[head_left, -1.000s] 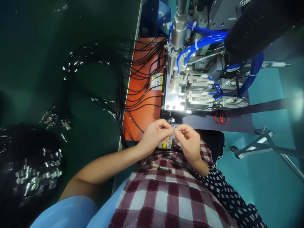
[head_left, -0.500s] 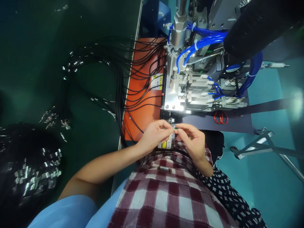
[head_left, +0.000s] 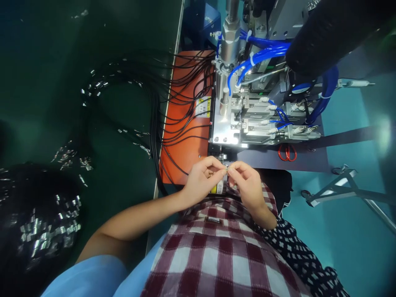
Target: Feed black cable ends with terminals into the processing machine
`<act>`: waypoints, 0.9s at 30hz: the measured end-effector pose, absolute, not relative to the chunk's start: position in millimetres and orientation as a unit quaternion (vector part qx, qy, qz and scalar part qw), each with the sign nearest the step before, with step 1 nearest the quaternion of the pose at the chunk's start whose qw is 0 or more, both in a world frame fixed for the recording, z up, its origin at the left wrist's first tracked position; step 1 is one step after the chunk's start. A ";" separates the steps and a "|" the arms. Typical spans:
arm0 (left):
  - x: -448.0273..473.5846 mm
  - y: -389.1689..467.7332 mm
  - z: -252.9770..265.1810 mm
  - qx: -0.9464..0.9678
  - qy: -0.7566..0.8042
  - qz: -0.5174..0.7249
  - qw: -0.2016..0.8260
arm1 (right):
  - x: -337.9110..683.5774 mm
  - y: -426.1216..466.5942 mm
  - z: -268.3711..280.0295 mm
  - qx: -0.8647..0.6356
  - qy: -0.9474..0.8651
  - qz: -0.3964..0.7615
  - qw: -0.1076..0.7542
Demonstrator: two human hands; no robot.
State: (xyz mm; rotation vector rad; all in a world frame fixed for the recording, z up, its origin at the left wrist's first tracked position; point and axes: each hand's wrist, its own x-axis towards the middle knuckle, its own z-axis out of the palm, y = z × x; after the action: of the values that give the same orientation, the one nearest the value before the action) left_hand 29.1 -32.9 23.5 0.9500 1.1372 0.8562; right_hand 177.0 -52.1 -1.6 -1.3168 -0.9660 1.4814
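Observation:
Both my hands meet fingertip to fingertip just in front of the machine's near edge. My left hand (head_left: 202,179) is closed in a pinch, and a black cable (head_left: 179,167) runs in from the left and disappears behind it. Facing it, my right hand (head_left: 246,183) pinches with thumb and forefinger at the same spot. Tiny thin wires (head_left: 226,168) show between the fingertips, mostly covered by them. The metal machine (head_left: 227,128) stands directly beyond my hands, with several black cables leading into its left side.
An orange plate (head_left: 185,152) with a warning label (head_left: 203,107) lies left of the machine. Bundled cables (head_left: 154,119) with shiny ends spread over the dark green surface. Red-handled scissors (head_left: 287,153) lie to the right. A metal stand leg (head_left: 334,187) is on the floor.
My right hand has shifted slightly left and its fingers have drawn closer to my left fingertips. The coloured wires between them are now more covered. The camera view has moved slightly.

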 end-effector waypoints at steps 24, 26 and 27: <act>29.7 -34.2 24.2 0.432 0.468 0.337 0.694 | 184.8 -56.5 0.0 -0.526 -0.467 0.543 0.459; 27.8 -32.0 22.2 0.458 0.465 0.327 0.684 | 186.1 -55.7 -3.3 -0.521 -0.454 0.568 0.448; 26.4 -30.6 21.9 0.478 0.470 0.319 0.670 | 186.7 -55.1 -4.8 -0.520 -0.446 0.579 0.442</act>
State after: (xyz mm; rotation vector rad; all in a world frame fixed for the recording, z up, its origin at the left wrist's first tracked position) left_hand 26.4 -30.6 21.9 1.0780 1.0583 0.7184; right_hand 186.7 -55.1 -4.8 -1.2909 -1.1068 1.4380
